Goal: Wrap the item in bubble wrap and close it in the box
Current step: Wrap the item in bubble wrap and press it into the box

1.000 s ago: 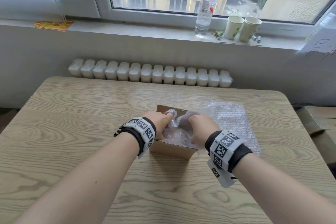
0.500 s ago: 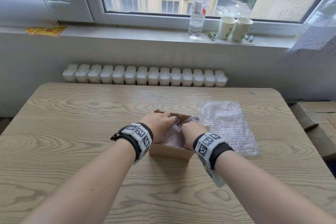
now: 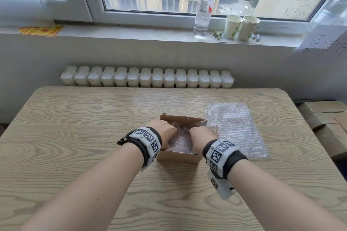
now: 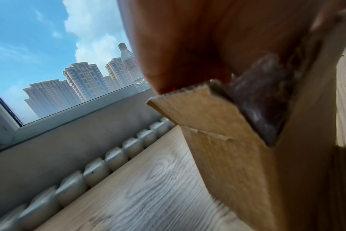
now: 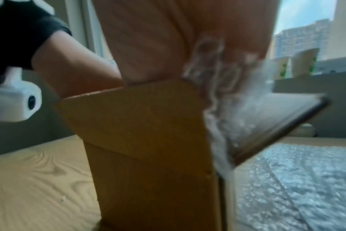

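An open brown cardboard box [image 3: 178,155] stands on the wooden table [image 3: 93,137] near its middle. Inside lies the bubble-wrapped item [image 3: 181,139], crumpled and translucent. My left hand [image 3: 165,131] reaches in at the left wall, fingers curled down onto the wrap. My right hand [image 3: 199,135] does the same at the right wall. Both sets of fingertips are hidden in the box. In the left wrist view the box corner [image 4: 227,140] and some wrap [image 4: 263,93] sit under the palm [image 4: 188,39]. In the right wrist view, wrap [image 5: 227,93] bulges over the box [image 5: 144,132].
A spare flat sheet of bubble wrap [image 3: 236,129] lies on the table just right of the box. A radiator [image 3: 146,77] runs behind the table. A water bottle [image 3: 203,5] and two paper cups [image 3: 241,27] stand on the windowsill. Cardboard boxes [image 3: 323,118] sit off the table's right edge.
The wrapped bundle, held above the box rim a second ago, has gone down inside the box. Both hands have sunk in with it and moved closer together.
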